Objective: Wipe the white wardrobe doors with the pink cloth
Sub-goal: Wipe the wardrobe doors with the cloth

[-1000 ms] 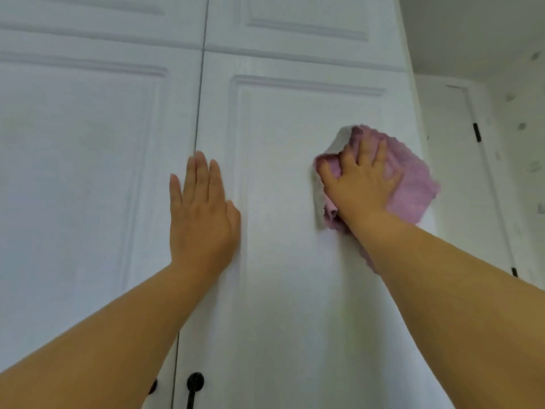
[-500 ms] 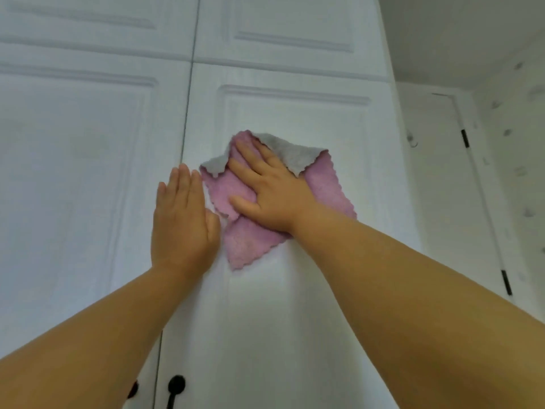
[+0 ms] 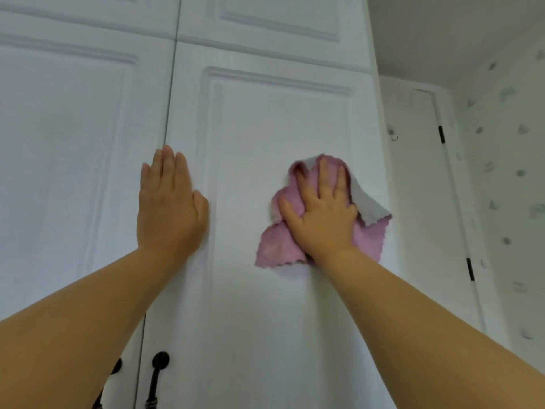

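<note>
Two tall white wardrobe doors fill the view, a left door [image 3: 73, 143] and a right door [image 3: 265, 119] with a raised panel frame. My right hand [image 3: 321, 214] presses the pink cloth [image 3: 277, 246] flat against the right door near its right edge; a grey underside corner of the cloth is folded out to the right. My left hand [image 3: 169, 205] lies flat, fingers together, on the right door's left frame beside the gap between the doors, holding nothing.
Black door handles [image 3: 157, 376] sit low near the gap between the doors. Upper cabinet doors [image 3: 277, 19] run above. To the right stand a white room door [image 3: 418, 187] with black hinges and a patterned wall [image 3: 507, 172].
My right hand slid the cloth from the door's right side to the left next to my left hand, then back to the right. My left hand stayed flat in place.
</note>
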### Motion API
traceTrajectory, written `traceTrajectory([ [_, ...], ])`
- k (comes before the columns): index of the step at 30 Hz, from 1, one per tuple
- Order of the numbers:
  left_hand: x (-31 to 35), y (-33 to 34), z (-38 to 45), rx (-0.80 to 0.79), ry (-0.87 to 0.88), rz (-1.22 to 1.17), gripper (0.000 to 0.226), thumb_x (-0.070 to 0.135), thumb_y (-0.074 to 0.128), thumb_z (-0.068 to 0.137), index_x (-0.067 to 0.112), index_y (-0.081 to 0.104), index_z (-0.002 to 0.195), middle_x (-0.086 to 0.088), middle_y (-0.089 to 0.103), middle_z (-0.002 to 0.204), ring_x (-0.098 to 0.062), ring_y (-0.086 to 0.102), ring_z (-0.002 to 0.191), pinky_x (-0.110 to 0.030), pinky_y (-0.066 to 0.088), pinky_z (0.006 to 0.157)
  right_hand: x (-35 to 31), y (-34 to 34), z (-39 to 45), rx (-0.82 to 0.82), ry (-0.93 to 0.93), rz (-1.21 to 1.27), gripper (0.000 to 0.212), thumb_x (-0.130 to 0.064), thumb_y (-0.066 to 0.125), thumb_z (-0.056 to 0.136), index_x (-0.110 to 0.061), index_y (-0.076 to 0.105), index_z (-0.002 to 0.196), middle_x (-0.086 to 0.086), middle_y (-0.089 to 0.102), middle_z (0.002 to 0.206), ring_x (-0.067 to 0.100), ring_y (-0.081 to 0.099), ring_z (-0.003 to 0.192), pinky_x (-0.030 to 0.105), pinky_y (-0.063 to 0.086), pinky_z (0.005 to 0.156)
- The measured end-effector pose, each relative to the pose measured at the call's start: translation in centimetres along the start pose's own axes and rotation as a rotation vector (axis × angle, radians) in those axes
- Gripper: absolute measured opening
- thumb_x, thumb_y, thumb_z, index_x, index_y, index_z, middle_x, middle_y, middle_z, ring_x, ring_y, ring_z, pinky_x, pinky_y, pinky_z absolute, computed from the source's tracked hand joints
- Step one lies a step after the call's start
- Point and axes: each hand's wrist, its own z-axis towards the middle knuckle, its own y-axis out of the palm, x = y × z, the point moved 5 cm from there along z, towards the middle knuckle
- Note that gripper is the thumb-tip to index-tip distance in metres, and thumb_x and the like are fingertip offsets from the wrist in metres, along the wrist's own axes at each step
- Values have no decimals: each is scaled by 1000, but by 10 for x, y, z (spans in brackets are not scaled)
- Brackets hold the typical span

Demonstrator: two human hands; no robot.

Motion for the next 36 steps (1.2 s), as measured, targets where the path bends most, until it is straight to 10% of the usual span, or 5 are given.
traceTrajectory([
  [3, -1, -1, 0, -3, 5, -14, 71, 27, 24, 90, -6, 24, 153, -24, 19, 162, -33, 12, 153, -41, 0, 126, -31, 8, -17, -41, -365, 14, 68, -69, 29, 90, -39, 40, 150, 0, 8, 169, 32, 4, 155, 52, 42, 103],
  [6, -2, -3, -3, -10, 10, -3, 71, 28, 22, 91, -6, 23, 153, -25, 18, 162, -33, 11, 153, -43, 1, 126, -17, 8, -20, -148, -671, 69, 67, -64, 39, 95, -40, 27, 156, -6, 5, 169, 22, 1, 155, 49, 35, 114],
  [16, 5, 3, -2, -9, 8, -38, 71, 26, 22, 91, -8, 20, 153, -25, 15, 162, -32, 10, 153, -34, -9, 124, 18, -8, 29, 20, 33, 66, 70, -69, 22, 93, -44, 10, 158, -2, -9, 169, 29, -9, 154, 56, 27, 112],
  [26, -18, -8, -3, -88, 178, -19, 68, 34, 12, 95, 10, 10, 159, -6, 5, 167, -13, -2, 153, -26, -14, 121, -150, -5, 110, -36, -162, 136, 62, -51, 34, 99, -38, 19, 158, -2, -9, 169, 29, -14, 154, 51, 19, 119],
  [36, -25, -15, -5, -72, 175, -258, 68, 27, 17, 93, 1, 19, 155, -17, 15, 164, -24, 10, 153, -24, -10, 122, -150, 17, 8, 83, -270, 110, 61, -40, 32, 98, -30, 27, 158, 4, -4, 169, 23, -5, 155, 40, 37, 110],
])
